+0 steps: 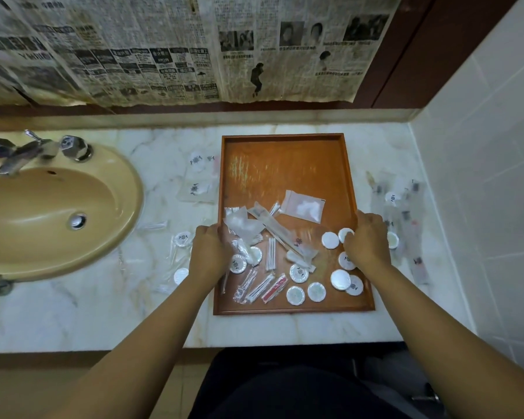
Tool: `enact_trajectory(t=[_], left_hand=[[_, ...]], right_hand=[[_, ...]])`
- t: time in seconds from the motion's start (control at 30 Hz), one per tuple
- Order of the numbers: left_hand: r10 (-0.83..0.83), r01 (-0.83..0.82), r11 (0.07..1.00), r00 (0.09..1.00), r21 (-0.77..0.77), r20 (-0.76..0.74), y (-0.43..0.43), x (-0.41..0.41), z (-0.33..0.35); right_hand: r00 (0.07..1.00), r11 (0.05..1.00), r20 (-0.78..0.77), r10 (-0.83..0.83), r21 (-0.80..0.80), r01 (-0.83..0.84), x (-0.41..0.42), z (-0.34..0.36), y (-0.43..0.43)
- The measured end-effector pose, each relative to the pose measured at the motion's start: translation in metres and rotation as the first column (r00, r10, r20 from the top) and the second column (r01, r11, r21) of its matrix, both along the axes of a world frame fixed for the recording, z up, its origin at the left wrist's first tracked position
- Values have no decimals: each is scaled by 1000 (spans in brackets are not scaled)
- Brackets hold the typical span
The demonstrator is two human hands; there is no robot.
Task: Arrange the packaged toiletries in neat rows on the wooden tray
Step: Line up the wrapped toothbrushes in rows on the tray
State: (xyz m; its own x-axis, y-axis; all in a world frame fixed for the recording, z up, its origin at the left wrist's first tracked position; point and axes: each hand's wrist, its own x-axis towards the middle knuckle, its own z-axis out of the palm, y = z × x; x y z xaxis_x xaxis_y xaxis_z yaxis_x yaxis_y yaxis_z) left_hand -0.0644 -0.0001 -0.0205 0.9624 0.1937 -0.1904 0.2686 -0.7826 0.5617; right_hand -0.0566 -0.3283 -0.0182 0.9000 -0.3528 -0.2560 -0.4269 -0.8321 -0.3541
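A reddish-brown rectangular wooden tray (288,164) sits on the white marble table (73,313), towards its right edge and spanning most of the way from back edge to front edge. The packaged toiletries (298,273) lie in a jumble over the tray's near half. The far half is bare, probably kept free for the rows.

The hands are well apart, one at each long side of the tray, seemingly to sort by type. The left hand (209,252) curls round crumpled clear plastic packets (242,228) at the tray's left rim. The right hand (368,244) has its fingertips on a round white wrapped disc (344,232) near the right rim, among similar discs. I cannot tell whether it pinches the disc. More clear sachets (197,189) wait on the table beside the tray.
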Motion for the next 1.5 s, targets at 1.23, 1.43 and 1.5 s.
enact_trajectory(t=[1.23, 1.43, 1.5], left_hand=[[-114, 108, 993, 986, -52, -121, -64, 194, 41], [-56, 37, 991, 988, -127, -145, -73, 245, 11], [-60, 48, 996, 986, -81, -156, -75, 255, 0]], right_hand=[[892, 899, 138, 431, -151, -411, 145, 28, 10], [865, 863, 163, 474, -283, -419, 214, 1, 3], [853, 853, 203, 481, -333, -402, 226, -9, 1]])
